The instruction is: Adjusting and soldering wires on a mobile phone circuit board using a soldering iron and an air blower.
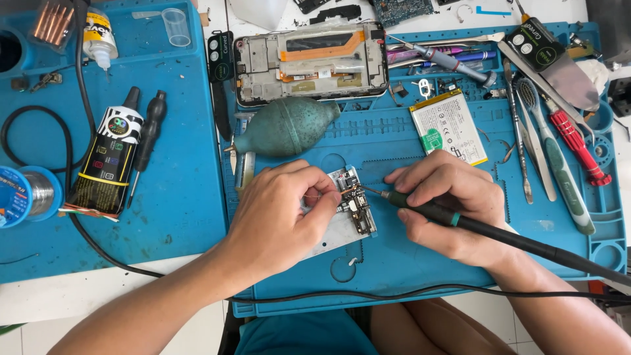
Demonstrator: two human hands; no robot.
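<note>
Both forearms rest low for support. Left hand (279, 213) pinches small circuit board (351, 204) flat on blue mat (394, 256). Right hand (447, 204), fingers closed pen-style around soldering iron (460, 222), tip on board. Advise brief, steady contact. Beyond: green air blower (286, 126), opened phone frame (309, 62).

The left hand (279, 217) covered much of the circuit board (348, 210), so how its fingers pinched it could not be told. The soldering iron (460, 223) ran off the right edge, its cord's end unseen. The solder spool (26, 194) was cut by the left edge. Small parts at the far edge by the opened phone (309, 62) were too tiny to identify.
</note>
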